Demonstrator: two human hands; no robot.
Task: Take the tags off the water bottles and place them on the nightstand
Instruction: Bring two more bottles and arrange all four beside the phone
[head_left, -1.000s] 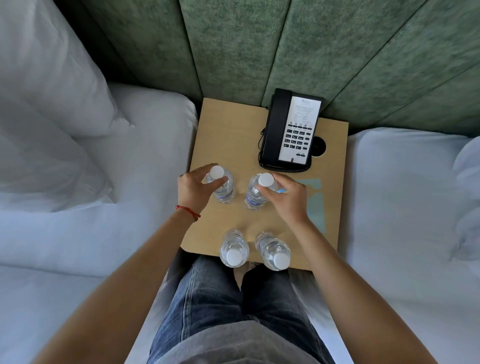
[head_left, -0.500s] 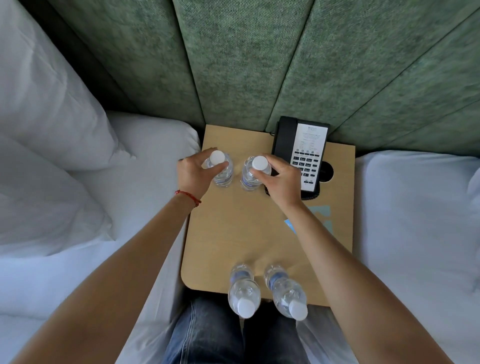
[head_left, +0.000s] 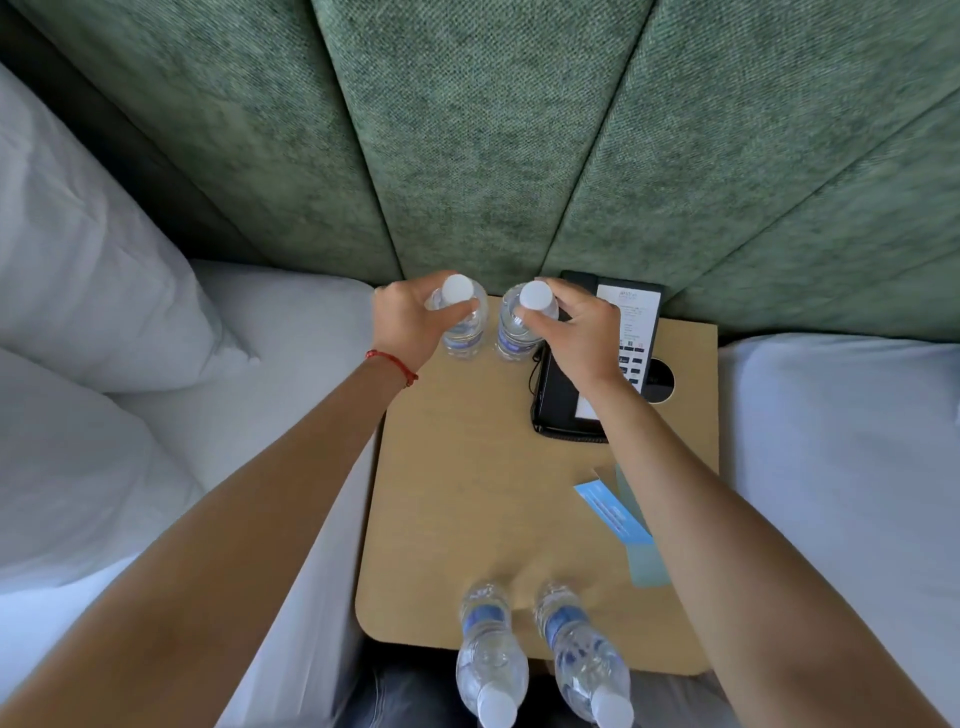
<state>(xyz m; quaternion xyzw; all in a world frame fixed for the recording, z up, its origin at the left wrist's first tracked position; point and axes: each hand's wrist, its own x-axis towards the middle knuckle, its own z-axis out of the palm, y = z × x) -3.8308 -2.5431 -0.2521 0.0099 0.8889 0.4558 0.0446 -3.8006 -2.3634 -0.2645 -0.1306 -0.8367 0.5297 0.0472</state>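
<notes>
A tan wooden worktop (head_left: 457, 493) is set between two white beds (head_left: 841, 467) against a green padded headboard (head_left: 493, 130). Two water bottles (head_left: 465, 325) (head_left: 519, 327) are held upright at its far edge beside a black telephone (head_left: 566, 410), the left hand (head_left: 410, 322) and right hand (head_left: 582, 332) with fingers curled round the necks. Two more bottles (head_left: 491, 654) (head_left: 584, 660) are stood at the near edge, caps toward the camera. Blue tags (head_left: 613, 512) are laid flat, partly hidden by the right forearm.
</notes>
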